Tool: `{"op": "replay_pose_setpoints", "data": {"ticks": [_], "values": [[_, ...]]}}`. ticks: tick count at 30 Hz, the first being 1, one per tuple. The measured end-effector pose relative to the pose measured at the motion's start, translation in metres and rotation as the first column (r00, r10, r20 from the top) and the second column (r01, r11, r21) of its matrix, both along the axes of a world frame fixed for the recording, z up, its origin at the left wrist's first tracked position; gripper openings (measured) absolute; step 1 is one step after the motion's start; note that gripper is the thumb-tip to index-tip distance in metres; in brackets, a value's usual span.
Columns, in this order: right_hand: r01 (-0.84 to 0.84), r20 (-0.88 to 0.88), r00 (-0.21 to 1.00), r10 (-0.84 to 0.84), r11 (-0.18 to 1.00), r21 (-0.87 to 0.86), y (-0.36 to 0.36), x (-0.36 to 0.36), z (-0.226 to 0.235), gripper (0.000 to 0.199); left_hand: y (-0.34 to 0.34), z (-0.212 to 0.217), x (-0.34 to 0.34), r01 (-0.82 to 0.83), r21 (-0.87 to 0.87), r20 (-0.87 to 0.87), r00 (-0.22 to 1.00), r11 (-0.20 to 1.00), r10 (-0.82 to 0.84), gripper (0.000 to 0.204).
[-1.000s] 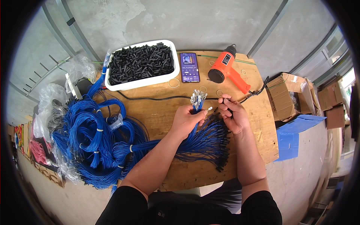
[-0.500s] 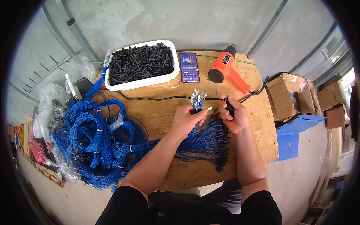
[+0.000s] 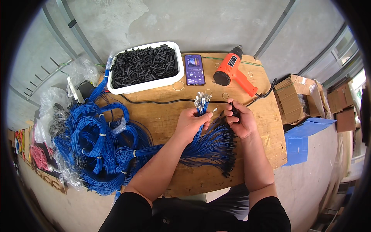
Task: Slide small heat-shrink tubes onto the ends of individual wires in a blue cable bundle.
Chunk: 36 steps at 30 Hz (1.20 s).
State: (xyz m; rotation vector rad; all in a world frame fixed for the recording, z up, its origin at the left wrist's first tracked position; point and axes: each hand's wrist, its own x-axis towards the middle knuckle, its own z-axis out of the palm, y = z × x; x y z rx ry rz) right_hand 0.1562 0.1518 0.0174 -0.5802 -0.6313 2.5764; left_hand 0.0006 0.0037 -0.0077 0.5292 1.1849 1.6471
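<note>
My left hand [image 3: 191, 124] is closed round a bundle of blue wires [image 3: 201, 111], whose bare silvery terminals [image 3: 201, 101] stick up above the fist. A single terminal [image 3: 215, 110] pokes out beside the thumb, toward my right hand. Close by, my right hand [image 3: 241, 120] is curled round several short black sleeves [image 3: 235, 111], partly hidden by the fingers. Below and between the hands, blue wires fan out over the table, many ending in black sleeves [image 3: 230, 152].
A white tub [image 3: 148, 89] full of black sleeves stands at the back of the wooden table [image 3: 162, 112]. Right of it lie a phone [image 3: 194, 69] and an orange heat gun [image 3: 234, 71] with a black cord. Coiled blue wire bundles [image 3: 92, 135] cover the left side. Cardboard boxes [image 3: 288, 101] stand right.
My left hand and its wire bundle have shifted slightly left. The fingers of my right hand have moved a little around the black sleeves. Everything else stays in place.
</note>
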Motion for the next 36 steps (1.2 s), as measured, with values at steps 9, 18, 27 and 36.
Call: {"op": "replay_pose_setpoints", "data": {"ticks": [9,18,27,36], "values": [[0.058,0.037,0.998,-0.060,0.998,0.035,-0.001,-0.001,-0.001,0.016,-0.001,0.000,0.000,-0.014,0.000,-0.018,1.000,1.000,0.014,0.015],[0.135,-0.009,0.991,-0.136,0.990,-0.039,0.000,0.000,-0.003,0.014,-0.001,0.001,-0.001,-0.015,0.017,0.000,1.000,1.000,0.015,0.015],[-0.025,0.166,0.985,-0.047,0.913,0.407,-0.015,-0.005,0.007,0.012,-0.003,0.001,-0.003,-0.014,0.016,0.076,0.997,1.000,0.013,0.016],[-0.046,0.216,0.974,-0.067,0.875,0.481,-0.021,-0.008,0.006,0.015,-0.002,0.000,-0.003,-0.004,0.030,0.076,0.997,1.000,0.002,0.016]]}}
